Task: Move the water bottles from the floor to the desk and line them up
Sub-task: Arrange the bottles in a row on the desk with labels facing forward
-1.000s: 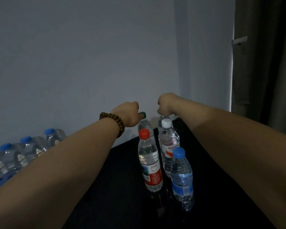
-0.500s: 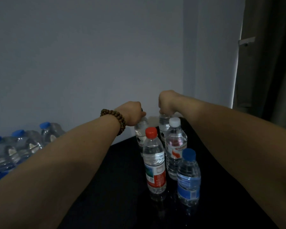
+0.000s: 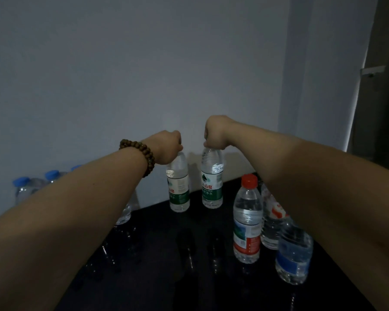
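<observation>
Water bottles: two green-labelled ones (image 3: 178, 182) (image 3: 212, 176), tops clasped one apiece in curled hands (image 3: 166, 147) (image 3: 215, 133); three others (image 3: 247, 221) (image 3: 270, 230) (image 3: 293, 254) beside.

Spreads across the lower middle of the frame as a black, glossy counter (image 3: 157, 277), mirroring faint glints of the bottles above. Carries at lower right a tight, upright cluster: red-capped bottle (image 3: 247, 221) at its left, red-and-white-label bottle (image 3: 271, 227) just behind to the right and partly hidden, blue-label bottle (image 3: 293, 254) nearest the bottom right. Bears toward the far edge at centre the left green-label bottle (image 3: 179, 187) and right green-label bottle (image 3: 212, 182), upright, side by side yet apart, base contact unclear, plus a clear bottle (image 3: 124, 213) at the left edge, mostly hidden.
</observation>
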Tool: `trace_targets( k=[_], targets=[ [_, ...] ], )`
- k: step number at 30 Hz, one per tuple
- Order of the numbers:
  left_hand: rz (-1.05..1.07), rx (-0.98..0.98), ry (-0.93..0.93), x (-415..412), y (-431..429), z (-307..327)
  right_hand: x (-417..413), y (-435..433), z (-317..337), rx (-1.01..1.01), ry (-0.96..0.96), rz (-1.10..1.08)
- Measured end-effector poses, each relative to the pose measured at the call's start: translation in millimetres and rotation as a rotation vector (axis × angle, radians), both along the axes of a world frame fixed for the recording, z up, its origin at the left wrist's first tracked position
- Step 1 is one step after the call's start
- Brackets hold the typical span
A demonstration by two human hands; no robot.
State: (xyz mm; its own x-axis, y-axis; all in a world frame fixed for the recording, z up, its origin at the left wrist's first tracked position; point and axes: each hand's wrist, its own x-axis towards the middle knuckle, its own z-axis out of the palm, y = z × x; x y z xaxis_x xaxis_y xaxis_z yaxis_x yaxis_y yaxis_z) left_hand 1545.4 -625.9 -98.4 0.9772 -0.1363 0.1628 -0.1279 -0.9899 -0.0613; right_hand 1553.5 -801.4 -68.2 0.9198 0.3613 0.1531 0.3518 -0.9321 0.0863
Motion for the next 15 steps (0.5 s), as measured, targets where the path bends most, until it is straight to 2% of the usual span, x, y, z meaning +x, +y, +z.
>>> trace_targets(
  k=[8, 15],
  targets=[
    [0.046, -0.028, 0.031, 13.0, 73.7, -22.1, 21.9, 68.3, -26.3, 0.077, -0.011, 0.086],
    [0.107, -0.068, -0.01, 26.0, 121.1, -38.6, 53.6, 116.5, -57.2, 0.289, 0.01, 0.06]
  ],
)
